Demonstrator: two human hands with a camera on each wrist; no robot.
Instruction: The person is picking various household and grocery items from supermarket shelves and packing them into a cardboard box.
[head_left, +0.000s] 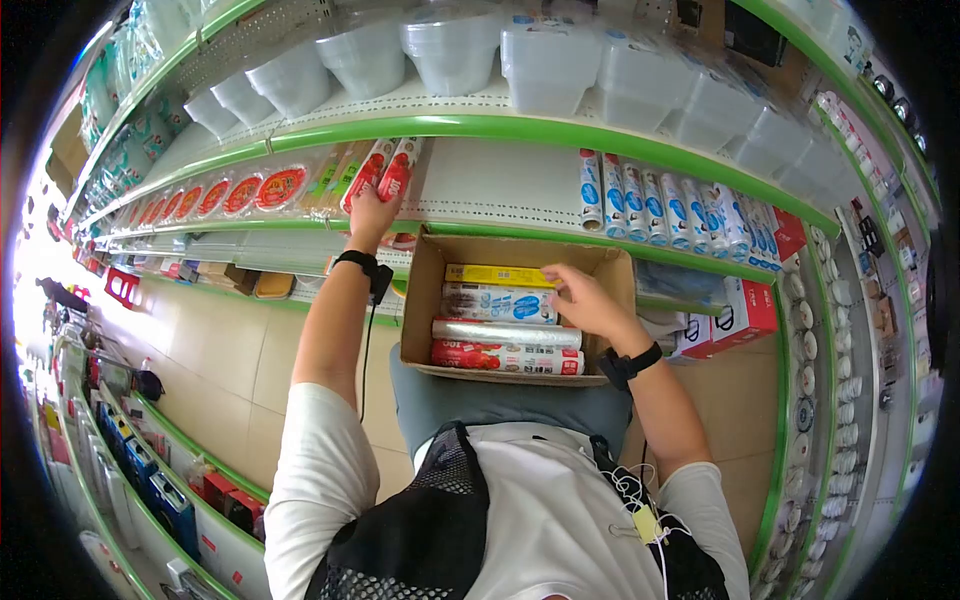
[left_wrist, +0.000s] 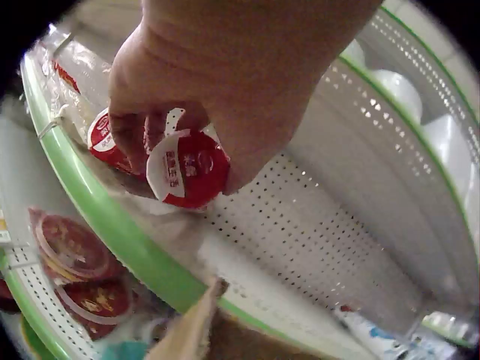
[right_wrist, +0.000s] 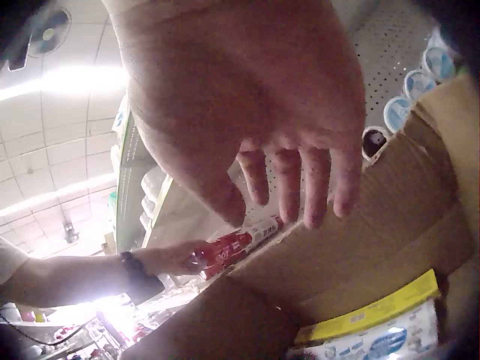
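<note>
My left hand (head_left: 372,216) grips the near end of a red wrapped roll (head_left: 399,170) on the shelf, with thumb and fingers around it in the left wrist view. A second red roll (head_left: 368,172) lies right beside it, its round end partly behind my fingers. My right hand (head_left: 592,304) hangs over the right side of an open cardboard box (head_left: 590,258), fingers loosely bent and holding nothing. Inside lie a slim yellow carton (head_left: 500,275), a white-and-blue roll (head_left: 495,303), a silvery roll (head_left: 510,332) and a red-and-white roll (head_left: 505,357).
Blue-and-white rolls (head_left: 672,212) stand in a row on the shelf's right part. Clear packs with red labels (head_left: 240,195) line its left. Stacked plastic tubs (head_left: 450,50) fill the shelf above, behind a green edge (head_left: 480,126). A red carton (head_left: 735,318) sits low right.
</note>
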